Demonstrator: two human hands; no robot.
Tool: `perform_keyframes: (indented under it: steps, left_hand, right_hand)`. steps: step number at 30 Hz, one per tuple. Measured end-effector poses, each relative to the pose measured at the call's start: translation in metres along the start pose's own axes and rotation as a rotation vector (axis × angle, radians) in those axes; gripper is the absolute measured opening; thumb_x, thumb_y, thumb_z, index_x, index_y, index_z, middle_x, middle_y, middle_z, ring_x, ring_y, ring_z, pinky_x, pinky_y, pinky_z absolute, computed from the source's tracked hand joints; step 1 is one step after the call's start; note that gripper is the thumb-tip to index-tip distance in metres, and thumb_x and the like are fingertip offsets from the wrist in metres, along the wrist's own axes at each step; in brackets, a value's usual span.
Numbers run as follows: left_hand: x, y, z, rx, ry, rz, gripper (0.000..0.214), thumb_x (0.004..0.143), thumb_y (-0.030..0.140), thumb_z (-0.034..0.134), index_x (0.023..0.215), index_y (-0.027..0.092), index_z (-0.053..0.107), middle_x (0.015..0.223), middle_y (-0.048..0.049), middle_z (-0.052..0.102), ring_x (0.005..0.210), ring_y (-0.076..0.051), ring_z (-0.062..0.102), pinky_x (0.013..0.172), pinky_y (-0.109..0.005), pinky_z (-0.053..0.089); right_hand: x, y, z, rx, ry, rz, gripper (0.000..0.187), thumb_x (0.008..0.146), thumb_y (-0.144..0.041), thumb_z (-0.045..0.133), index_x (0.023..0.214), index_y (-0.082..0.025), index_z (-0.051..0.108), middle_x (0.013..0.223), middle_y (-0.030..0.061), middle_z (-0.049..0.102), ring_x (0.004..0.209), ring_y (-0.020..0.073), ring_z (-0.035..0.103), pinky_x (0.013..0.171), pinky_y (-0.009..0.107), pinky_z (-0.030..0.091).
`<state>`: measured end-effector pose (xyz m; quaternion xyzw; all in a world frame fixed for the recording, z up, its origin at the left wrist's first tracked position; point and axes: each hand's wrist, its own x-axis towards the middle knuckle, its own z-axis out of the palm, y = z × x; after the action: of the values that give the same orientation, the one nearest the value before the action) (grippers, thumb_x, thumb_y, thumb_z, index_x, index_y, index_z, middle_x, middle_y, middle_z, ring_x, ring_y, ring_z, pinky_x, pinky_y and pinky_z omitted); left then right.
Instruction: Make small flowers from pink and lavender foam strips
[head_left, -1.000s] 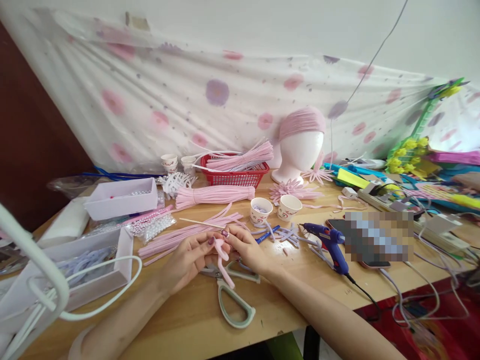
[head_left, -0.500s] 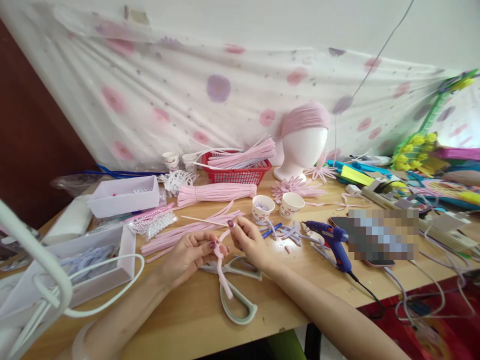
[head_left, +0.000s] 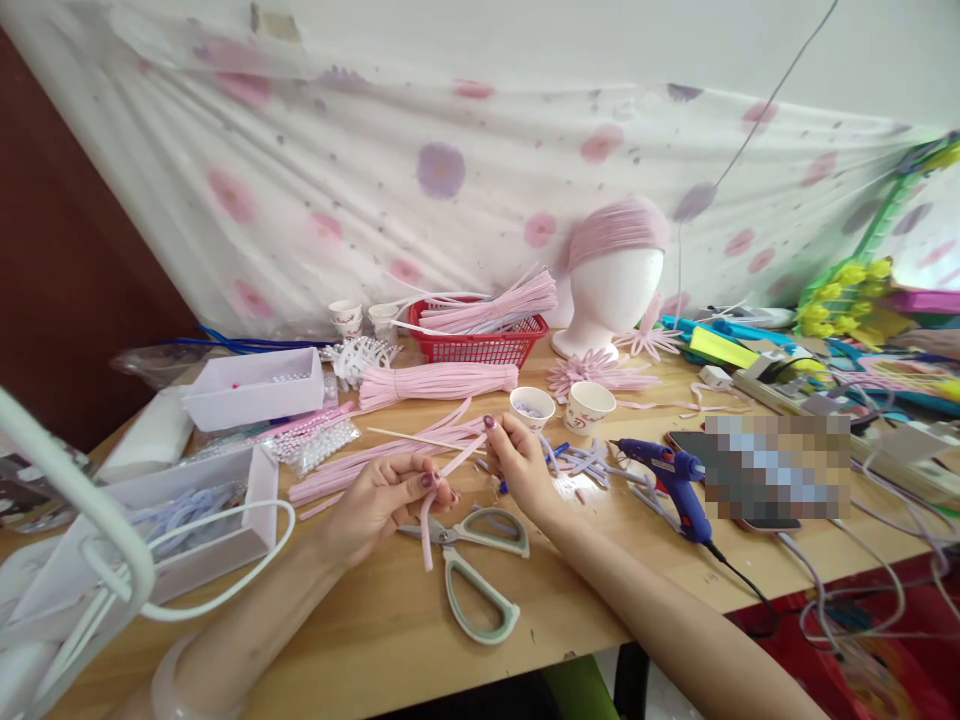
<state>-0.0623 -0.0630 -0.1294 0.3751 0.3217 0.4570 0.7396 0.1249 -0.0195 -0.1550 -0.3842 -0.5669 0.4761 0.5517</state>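
A pink pipe cleaner [head_left: 461, 458] runs between my two hands, with one end hanging down below the left. My left hand [head_left: 397, 497] pinches it between thumb and fingers. Farther up, my right hand [head_left: 517, 467] grips its other end between thumb and forefinger. Open scissors [head_left: 480, 578] with pale green handles lie on the table just under the hands. Behind the hands are loose pink pipe cleaners [head_left: 337, 475] and a thin wooden stick [head_left: 412, 439]. A tied bundle of pink pipe cleaners [head_left: 439, 384] lies beyond them.
On the right lie a blue glue gun [head_left: 671, 475], a phone [head_left: 697, 460] and cables. Two paper cups [head_left: 589, 408] stand mid-table. At the back are a red basket [head_left: 480, 347] and a white foam head [head_left: 611, 300]. White boxes [head_left: 259, 392] and a white lamp arm [head_left: 90, 480] occupy the left.
My right hand has drawn away to the right, so the pipe cleaner between the hands is longer and straighter. The loop near my left fingers is smaller and the hanging end shorter.
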Motion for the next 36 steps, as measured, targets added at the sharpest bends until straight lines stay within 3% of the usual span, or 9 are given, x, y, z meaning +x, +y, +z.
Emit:
perform_keyframes:
  steps: [5,12,16,20,26,29,32,34,36]
  left_hand:
    - [0.008,0.002,-0.013,-0.005,0.133,0.125,0.025,0.060,0.028,0.089,0.073,0.016,0.073,0.071,-0.0038,0.076,0.074,-0.018,0.072,0.076,-0.028,0.056]
    - [0.013,0.018,-0.021,-0.064,0.174,0.250,0.019,0.062,0.022,0.087,0.072,0.015,0.072,0.090,-0.0080,0.077,0.106,-0.027,0.067,0.101,-0.042,0.049]
    - [0.014,0.018,-0.021,-0.138,0.223,0.246,0.021,0.061,0.023,0.088,0.070,0.015,0.070,0.078,-0.0047,0.075,0.098,-0.026,0.070,0.097,-0.043,0.053]
    - [0.014,0.011,-0.016,-0.114,0.267,0.248,0.028,0.057,0.028,0.090,0.069,0.014,0.069,0.067,-0.0020,0.072,0.081,-0.021,0.072,0.088,-0.036,0.056]
    - [0.005,-0.001,0.000,0.044,0.292,0.304,0.031,0.056,0.030,0.090,0.073,0.014,0.069,0.072,-0.0036,0.075,0.064,-0.015,0.068,0.058,-0.024,0.053]
    - [0.001,-0.009,0.006,0.162,0.278,0.281,0.027,0.061,0.030,0.088,0.074,0.014,0.069,0.065,-0.0001,0.073,0.041,-0.010,0.057,0.042,-0.022,0.045]
    - [0.001,-0.012,0.007,0.190,0.250,0.299,0.023,0.065,0.029,0.086,0.074,0.014,0.070,0.064,0.0003,0.072,0.045,-0.009,0.059,0.049,-0.021,0.050]
    - [0.003,-0.010,0.005,0.118,0.224,0.323,0.024,0.063,0.028,0.087,0.072,0.014,0.070,0.070,-0.0016,0.074,0.059,-0.011,0.066,0.062,-0.020,0.054]
    - [0.006,-0.007,0.002,0.009,0.178,0.287,0.026,0.060,0.027,0.089,0.073,0.014,0.070,0.071,-0.0018,0.074,0.065,-0.011,0.066,0.065,-0.020,0.054]
  right_hand:
    - [-0.001,-0.007,-0.002,0.029,-0.003,-0.025,0.045,0.088,-0.057,0.056,0.067,-0.022,0.037,0.054,-0.0091,0.033,0.044,0.0070,0.029,0.043,0.022,0.026]
    - [-0.008,-0.024,0.000,-0.096,-0.323,-0.013,0.043,0.089,-0.058,0.052,0.070,-0.021,0.041,0.057,-0.0065,0.041,0.048,0.0087,0.034,0.046,0.023,0.028]
    - [-0.021,-0.024,0.009,-0.296,-0.539,-0.088,0.034,0.094,-0.045,0.051,0.073,-0.018,0.051,0.063,-0.0023,0.050,0.057,0.0111,0.043,0.055,0.024,0.034]
    - [-0.029,-0.023,0.016,-0.145,-0.728,0.119,0.032,0.093,-0.046,0.054,0.078,-0.017,0.056,0.065,-0.0020,0.055,0.057,0.0106,0.047,0.056,0.024,0.038]
    - [-0.022,-0.016,0.024,0.317,-0.584,0.304,0.036,0.084,-0.052,0.065,0.095,-0.018,0.060,0.084,0.0023,0.064,0.075,0.0147,0.062,0.076,0.030,0.049]
    - [-0.024,-0.011,0.029,0.413,-0.624,0.341,0.038,0.079,-0.047,0.073,0.099,-0.019,0.056,0.076,-0.0005,0.063,0.067,0.0127,0.061,0.070,0.028,0.048]
    - [-0.026,-0.010,0.029,0.365,-0.631,0.361,0.036,0.083,-0.050,0.068,0.093,-0.019,0.053,0.060,-0.0072,0.050,0.044,0.0063,0.041,0.046,0.020,0.034]
    - [-0.026,-0.014,0.025,0.290,-0.628,0.335,0.037,0.087,-0.054,0.061,0.085,-0.018,0.052,0.056,-0.0098,0.037,0.041,0.0048,0.025,0.042,0.020,0.021]
    - [-0.023,-0.020,0.020,0.194,-0.648,0.281,0.039,0.089,-0.054,0.059,0.079,-0.017,0.053,0.057,-0.0089,0.033,0.045,0.0055,0.022,0.044,0.022,0.018]
